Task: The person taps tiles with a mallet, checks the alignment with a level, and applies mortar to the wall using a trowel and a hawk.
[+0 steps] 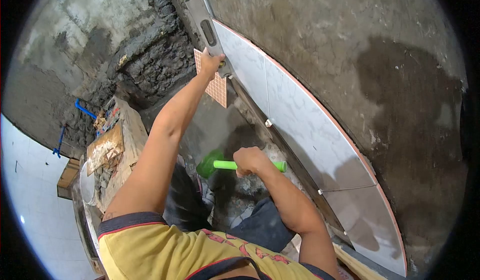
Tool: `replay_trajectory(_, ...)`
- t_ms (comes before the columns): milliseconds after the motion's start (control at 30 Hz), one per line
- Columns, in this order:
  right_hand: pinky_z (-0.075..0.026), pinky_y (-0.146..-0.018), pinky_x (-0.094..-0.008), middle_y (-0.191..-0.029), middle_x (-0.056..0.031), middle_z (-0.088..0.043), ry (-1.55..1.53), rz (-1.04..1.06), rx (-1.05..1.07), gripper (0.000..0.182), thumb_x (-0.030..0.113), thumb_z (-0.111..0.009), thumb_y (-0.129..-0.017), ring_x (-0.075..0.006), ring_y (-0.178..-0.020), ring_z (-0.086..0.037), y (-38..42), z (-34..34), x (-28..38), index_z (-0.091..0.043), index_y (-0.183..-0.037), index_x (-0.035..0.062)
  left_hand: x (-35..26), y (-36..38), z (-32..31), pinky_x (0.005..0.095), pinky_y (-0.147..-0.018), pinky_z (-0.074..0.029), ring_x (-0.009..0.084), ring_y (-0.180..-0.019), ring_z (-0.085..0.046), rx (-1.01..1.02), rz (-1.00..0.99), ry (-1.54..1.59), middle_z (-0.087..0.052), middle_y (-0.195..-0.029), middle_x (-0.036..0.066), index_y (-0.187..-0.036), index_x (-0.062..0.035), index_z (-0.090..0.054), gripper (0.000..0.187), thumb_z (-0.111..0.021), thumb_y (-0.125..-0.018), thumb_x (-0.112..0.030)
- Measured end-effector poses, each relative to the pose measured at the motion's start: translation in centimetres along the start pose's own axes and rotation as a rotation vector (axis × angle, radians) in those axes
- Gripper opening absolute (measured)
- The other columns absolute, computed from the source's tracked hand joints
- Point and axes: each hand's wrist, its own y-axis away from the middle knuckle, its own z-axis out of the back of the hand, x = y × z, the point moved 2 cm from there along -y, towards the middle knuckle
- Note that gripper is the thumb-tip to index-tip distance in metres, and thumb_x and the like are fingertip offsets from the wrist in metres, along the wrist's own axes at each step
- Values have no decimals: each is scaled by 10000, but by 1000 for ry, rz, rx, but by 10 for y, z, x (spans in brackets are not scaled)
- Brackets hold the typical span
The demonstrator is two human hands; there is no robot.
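Note:
My left hand (212, 64) is closed around the near end of a long grey spirit level (198, 16), which slants up along the wall against the tile edge. Just below that hand, a cut tile piece (217, 89) shows its pinkish gridded back. In my right hand (251, 161) is the bright green handle of a mallet (226, 165); its green head points left, over the floor. To the right, a row of white marbled tiles (295, 110) stands on the wall, with white spacers (268, 123) at the joints along the bottom.
A dark strip (252, 107) runs beneath the tiles. Rough mortar (155, 70) fills the far corner. On the left are a dusty board (105, 149), a white bucket (88, 187) and blue pipes (86, 109). Bare grey wall (320, 25) rises above the tile row.

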Motion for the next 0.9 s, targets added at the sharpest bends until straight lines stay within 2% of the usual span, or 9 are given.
replay_trajectory(167,-602,-805,-446,-969,-164,-774,-2,42,14,324,273,-833,-743,-336,-931,-757,1,6,1,-797,-978,52,0,2,-4,384,-759,-590,236,-924,-717,-47,-37,-80,-742,-1075,113,-1223,-16,-597,450,-770,-821,92)
replay_trajectory(400,-598,-811,-437,-971,-159,-774,6,95,-21,367,310,-846,-745,-324,-926,-757,-3,10,3,-792,-991,44,6,1,-6,392,-859,-582,247,-1038,-701,-41,-63,-45,-726,-1165,101,-1274,-19,-596,466,-722,-844,109)
replay_trajectory(433,-598,-812,-436,-974,-158,-774,-2,102,-13,371,315,-849,-742,-322,-923,-757,-5,10,2,-792,-991,46,-4,9,-7,395,-840,-583,241,-1022,-706,-54,103,-60,-728,-1159,101,-1272,-22,-605,437,-720,-862,75)
replay_trajectory(500,-597,-823,-441,-996,-161,-773,43,98,34,395,334,-861,-734,-325,-927,-756,-2,17,7,-792,-1000,50,36,-17,0,386,-668,-577,227,-839,-706,-29,11,-109,-733,-1007,85,-1250,-53,-630,403,-715,-868,40)
replay_trajectory(533,-598,-820,-447,-1015,-165,-770,39,120,-39,420,347,-868,-727,-323,-937,-755,-6,10,5,-790,-1017,52,58,-34,5,377,-586,-560,227,-770,-693,-24,-40,-91,-721,-954,72,-1250,-68,-629,411,-724,-862,29)
replay_trajectory(567,-598,-820,-453,-1025,-163,-771,54,144,-55,430,349,-867,-730,-327,-955,-752,-4,12,6,-788,-1033,55,26,-12,0,395,-848,-575,241,-1008,-698,-35,60,-123,-726,-1164,92,-1349,-52,-591,548,-783,-839,4)
replay_trajectory(600,-597,-824,-455,-1031,-161,-771,54,144,-32,436,356,-863,-741,-329,-976,-749,-6,11,6,-786,-1044,52,29,-14,-2,400,-873,-567,239,-1021,-693,-75,37,-92,-727,-1167,81,-1347,-53,-590,553,-779,-834,27)
replay_trajectory(733,-600,-773,-447,-919,-144,-776,60,115,77,422,382,-821,-817,-316,-882,-762,-2,20,11,-779,-1053,34,20,-6,-6,374,-763,-585,236,-962,-701,-34,-6,-62,-711,-1127,107,-1323,-51,-540,522,-727,-856,86)
replay_trajectory(900,-601,-778,-441,-928,-143,-776,48,120,71,422,381,-824,-816,-314,-897,-763,-4,18,9,-779,-1063,42,30,-12,-8,357,-705,-580,228,-915,-695,-45,-56,-8,-696,-1096,110,-1310,-61,-514,507,-699,-870,110)
